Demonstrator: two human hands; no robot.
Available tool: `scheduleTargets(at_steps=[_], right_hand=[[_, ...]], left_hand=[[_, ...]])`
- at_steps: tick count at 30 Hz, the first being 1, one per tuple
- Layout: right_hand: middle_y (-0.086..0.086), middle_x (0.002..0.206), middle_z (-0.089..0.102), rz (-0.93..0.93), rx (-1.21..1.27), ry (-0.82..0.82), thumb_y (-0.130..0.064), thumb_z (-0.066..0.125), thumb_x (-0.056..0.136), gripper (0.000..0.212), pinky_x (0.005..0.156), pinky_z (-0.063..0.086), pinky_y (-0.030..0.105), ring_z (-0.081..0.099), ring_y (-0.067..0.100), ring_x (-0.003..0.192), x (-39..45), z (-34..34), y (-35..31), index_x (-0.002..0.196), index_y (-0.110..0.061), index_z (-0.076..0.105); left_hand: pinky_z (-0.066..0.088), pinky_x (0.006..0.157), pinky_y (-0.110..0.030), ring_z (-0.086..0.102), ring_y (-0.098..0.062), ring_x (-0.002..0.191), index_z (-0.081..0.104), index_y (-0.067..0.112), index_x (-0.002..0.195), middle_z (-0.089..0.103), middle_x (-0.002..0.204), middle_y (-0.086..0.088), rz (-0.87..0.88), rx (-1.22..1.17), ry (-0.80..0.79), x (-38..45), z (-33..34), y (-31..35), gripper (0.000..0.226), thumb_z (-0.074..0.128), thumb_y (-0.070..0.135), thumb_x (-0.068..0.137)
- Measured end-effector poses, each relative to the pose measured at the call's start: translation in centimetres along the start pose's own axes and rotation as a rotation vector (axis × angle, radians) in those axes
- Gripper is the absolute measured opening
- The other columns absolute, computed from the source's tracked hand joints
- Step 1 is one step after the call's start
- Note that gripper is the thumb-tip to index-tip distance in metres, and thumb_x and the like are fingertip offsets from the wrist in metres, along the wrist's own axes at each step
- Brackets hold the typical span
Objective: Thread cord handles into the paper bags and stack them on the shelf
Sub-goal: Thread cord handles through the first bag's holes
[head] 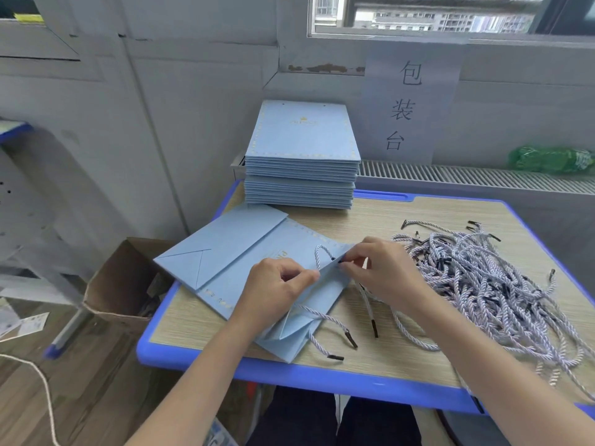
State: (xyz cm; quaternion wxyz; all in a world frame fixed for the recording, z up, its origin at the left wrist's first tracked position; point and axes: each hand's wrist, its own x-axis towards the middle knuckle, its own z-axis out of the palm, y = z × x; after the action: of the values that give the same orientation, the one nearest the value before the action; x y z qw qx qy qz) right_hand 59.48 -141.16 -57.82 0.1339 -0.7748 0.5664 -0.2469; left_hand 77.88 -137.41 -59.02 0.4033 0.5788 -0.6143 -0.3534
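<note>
I count one flat blue bag on the desk; my left hand pinches its top edge, right hand fingers clamped on one cord; one stack behind; one cord pile right.

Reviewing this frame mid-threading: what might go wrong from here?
1. The bag overhangs the table's near edge; a tug might slide it off.
2. The left hand pinches the bag's thin top edge while the right hand feeds a cord tip; the paper may crease or tear.
3. The loose cord pile looks tangled; pulling one may drag others.
</note>
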Motion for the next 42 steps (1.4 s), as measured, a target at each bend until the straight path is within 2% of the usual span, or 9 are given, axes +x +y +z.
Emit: scheduleTargets(at_steps=[3, 12, 17, 22, 27, 32, 35, 39, 42], right_hand=[[-0.004, 0.078, 0.055, 0.025, -0.028, 0.049, -0.021, 0.064, 0.083, 0.008, 0.070, 0.044, 0.034, 0.055, 0.022, 0.079, 0.0, 1.1, -0.4, 0.086, -0.015, 0.070], [-0.014, 0.065, 0.045, -0.039, -0.099, -0.062, -0.024, 0.057, 0.083, 0.013, 0.064, 0.041, 0.032, 0.048, 0.014, 0.070, -2.8, 0.4, 0.4, 0.073, -0.024, 0.049], [-0.014, 0.065, 0.049, 0.010, -0.131, -0.011, -0.026, 0.059, 0.089, 0.009, 0.053, 0.032, 0.024, 0.047, 0.006, 0.062, -3.8, -1.7, 3.4, 0.083, -0.021, 0.054], [-0.009, 0.059, 0.052, 0.087, -0.113, 0.006, -0.028, 0.061, 0.089, 0.009, 0.059, 0.040, 0.032, 0.047, 0.005, 0.057, -3.7, -2.9, 4.9, 0.084, -0.023, 0.055], [-0.013, 0.066, 0.053, 0.062, -0.060, -0.011, -0.018, 0.062, 0.087, 0.004, 0.062, 0.037, 0.030, 0.046, 0.001, 0.062, -3.1, -2.8, 3.4, 0.083, -0.020, 0.060], [0.001, 0.065, 0.060, -0.001, -0.035, -0.090, -0.029, 0.057, 0.090, 0.029, 0.064, 0.040, 0.034, 0.052, 0.018, 0.062, -1.7, -2.2, -0.6, 0.074, -0.007, 0.064], [-0.005, 0.054, 0.062, 0.095, 0.164, -0.199, -0.038, 0.050, 0.094, 0.043, 0.046, 0.040, 0.021, 0.052, 0.005, 0.042, -0.8, -2.7, -3.2, 0.061, -0.011, 0.061], [-0.004, 0.058, 0.058, 0.272, 0.803, -0.193, -0.030, 0.051, 0.095, 0.027, 0.042, 0.033, 0.018, 0.052, 0.007, 0.044, 0.9, -5.2, -6.3, 0.076, -0.013, 0.060], [0.001, 0.066, 0.056, 0.245, 0.991, -0.111, -0.025, 0.054, 0.092, 0.015, 0.049, 0.036, 0.020, 0.052, 0.012, 0.052, 2.7, -8.9, -8.8, 0.081, -0.015, 0.059]], left_hand=[[0.038, 0.060, -0.009, 0.054, 0.002, 0.060, 0.073, 0.011, 0.069, 0.065, 0.065, 0.007, 0.017, 0.009, 0.063, -0.5, 0.5, 0.1, 0.015, 0.073, 0.021, 0.080], [0.044, 0.084, -0.019, 0.058, -0.008, 0.092, 0.069, 0.021, 0.083, 0.060, 0.091, 0.006, 0.104, 0.212, 0.152, 0.0, 1.1, -0.1, 0.017, 0.078, 0.031, 0.074], [0.036, 0.083, -0.015, 0.052, -0.009, 0.100, 0.066, 0.019, 0.094, 0.053, 0.097, 0.007, 0.131, 0.287, 0.119, 0.0, 1.3, -0.2, 0.026, 0.076, 0.034, 0.075], [0.029, 0.082, -0.017, 0.041, -0.013, 0.104, 0.062, 0.018, 0.099, 0.047, 0.099, 0.006, 0.206, 0.493, 0.094, 0.2, 1.3, -0.2, 0.036, 0.072, 0.043, 0.076], [0.036, 0.073, -0.025, 0.046, -0.012, 0.087, 0.061, 0.020, 0.087, 0.054, 0.087, 0.009, 0.245, 0.642, 0.049, 0.6, 0.9, 1.3, 0.024, 0.064, 0.042, 0.078], [0.040, 0.066, -0.025, 0.057, -0.014, 0.072, 0.064, 0.019, 0.067, 0.057, 0.065, 0.009, 0.259, 0.542, 0.054, 1.1, 0.4, 4.0, 0.014, 0.066, 0.029, 0.076], [0.041, 0.059, -0.020, 0.054, -0.004, 0.057, 0.063, 0.025, 0.057, 0.062, 0.057, 0.008, 0.267, 0.322, 0.114, 1.3, -0.6, 6.4, 0.019, 0.070, 0.023, 0.074], [0.036, 0.049, -0.013, 0.044, 0.002, 0.044, 0.065, 0.017, 0.056, 0.053, 0.044, 0.011, 0.204, -0.061, 0.173, 2.6, -3.0, 10.4, 0.022, 0.070, 0.008, 0.076], [0.034, 0.045, -0.010, 0.042, -0.003, 0.049, 0.061, 0.005, 0.069, 0.050, 0.054, 0.004, 0.174, -0.295, 0.150, 4.0, -4.8, 14.0, 0.013, 0.066, 0.006, 0.081]])
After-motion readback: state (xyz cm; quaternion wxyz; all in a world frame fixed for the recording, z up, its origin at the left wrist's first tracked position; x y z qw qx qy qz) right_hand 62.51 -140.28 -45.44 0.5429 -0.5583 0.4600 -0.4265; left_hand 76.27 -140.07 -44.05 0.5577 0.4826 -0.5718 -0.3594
